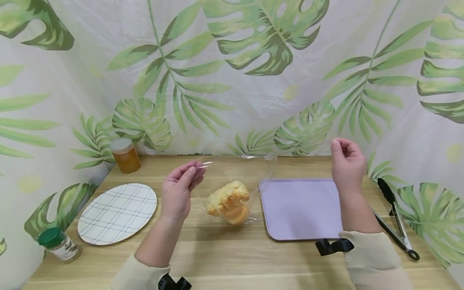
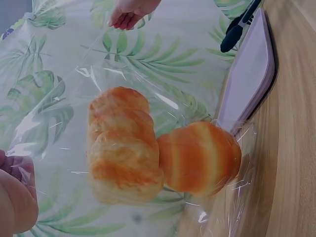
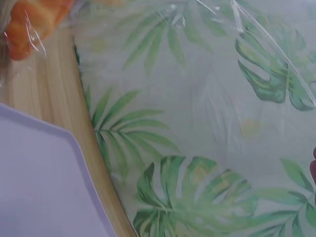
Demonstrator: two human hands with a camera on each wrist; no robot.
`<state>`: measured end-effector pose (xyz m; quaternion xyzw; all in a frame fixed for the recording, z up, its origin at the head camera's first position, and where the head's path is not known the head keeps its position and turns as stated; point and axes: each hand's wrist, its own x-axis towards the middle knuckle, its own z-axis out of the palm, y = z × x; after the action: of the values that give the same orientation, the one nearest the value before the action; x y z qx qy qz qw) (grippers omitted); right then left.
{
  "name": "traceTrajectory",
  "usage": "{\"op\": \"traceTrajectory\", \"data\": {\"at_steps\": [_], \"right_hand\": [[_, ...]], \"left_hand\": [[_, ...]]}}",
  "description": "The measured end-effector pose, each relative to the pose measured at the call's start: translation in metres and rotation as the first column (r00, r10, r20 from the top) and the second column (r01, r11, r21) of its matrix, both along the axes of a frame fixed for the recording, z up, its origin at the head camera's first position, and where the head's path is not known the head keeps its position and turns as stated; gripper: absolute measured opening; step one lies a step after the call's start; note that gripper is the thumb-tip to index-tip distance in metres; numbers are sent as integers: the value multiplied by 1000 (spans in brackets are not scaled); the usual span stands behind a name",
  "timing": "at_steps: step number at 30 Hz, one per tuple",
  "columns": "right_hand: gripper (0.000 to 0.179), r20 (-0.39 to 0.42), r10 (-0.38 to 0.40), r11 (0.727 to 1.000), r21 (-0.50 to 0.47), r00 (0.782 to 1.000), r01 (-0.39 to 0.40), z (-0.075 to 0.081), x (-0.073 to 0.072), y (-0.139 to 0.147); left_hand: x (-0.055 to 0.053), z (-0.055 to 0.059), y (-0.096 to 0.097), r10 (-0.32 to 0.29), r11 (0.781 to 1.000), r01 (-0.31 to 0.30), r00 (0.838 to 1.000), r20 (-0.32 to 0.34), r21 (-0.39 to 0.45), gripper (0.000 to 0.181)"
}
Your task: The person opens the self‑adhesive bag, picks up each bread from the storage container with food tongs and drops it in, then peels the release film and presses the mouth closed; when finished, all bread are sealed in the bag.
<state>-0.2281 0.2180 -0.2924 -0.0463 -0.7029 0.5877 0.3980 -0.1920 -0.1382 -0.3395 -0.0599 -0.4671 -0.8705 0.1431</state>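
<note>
My left hand (image 1: pixel 179 193) pinches a top corner of a clear plastic bag (image 1: pixel 253 219), which hangs over the wooden table. Inside it are a lumpy, golden bread loaf (image 2: pixel 123 148) and a rounder striped bun (image 2: pixel 200 159), pressed side by side. Off to the right, my right hand (image 1: pixel 349 167) is raised above the lilac tray with thumb and fingertips pinched together. A thin clear strip (image 3: pixel 276 47) runs from the bag's mouth toward those fingers in the right wrist view, where only a sliver of the hand shows.
A lilac tray (image 1: pixel 299 209) lies right of the bag, with black-tipped tongs (image 1: pixel 396 217) beyond it. To the left are a white checked plate (image 1: pixel 117 213), a green-lidded jar (image 1: pixel 59 245) and an amber jar (image 1: pixel 125 155). A leaf-print cloth (image 1: pixel 253 100) hangs behind the table.
</note>
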Motion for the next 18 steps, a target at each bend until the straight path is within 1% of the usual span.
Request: {"op": "traceTrajectory", "data": {"at_steps": [2, 4, 11, 15, 18], "right_hand": [[21, -18, -31, 999, -36, 999, 30, -1, 0, 10], [25, -12, -49, 996, -70, 999, 48, 0, 2, 21], [19, 37, -71, 979, -187, 997, 76, 4, 13, 52], [19, 34, -87, 967, -236, 996, 93, 4, 17, 65], [19, 13, -106, 965, -239, 994, 106, 4, 21, 76]], "left_hand": [[0, 0, 0, 5, 1000, -5, 1000, 6, -6, 30], [0, 0, 0, 10, 1000, -10, 1000, 10, -7, 30], [0, 1, 1, 13, 1000, -12, 999, 38, -20, 34], [0, 1, 1, 14, 1000, -14, 999, 51, -13, 34], [-1, 1, 1, 14, 1000, -14, 998, 59, -4, 33]]}}
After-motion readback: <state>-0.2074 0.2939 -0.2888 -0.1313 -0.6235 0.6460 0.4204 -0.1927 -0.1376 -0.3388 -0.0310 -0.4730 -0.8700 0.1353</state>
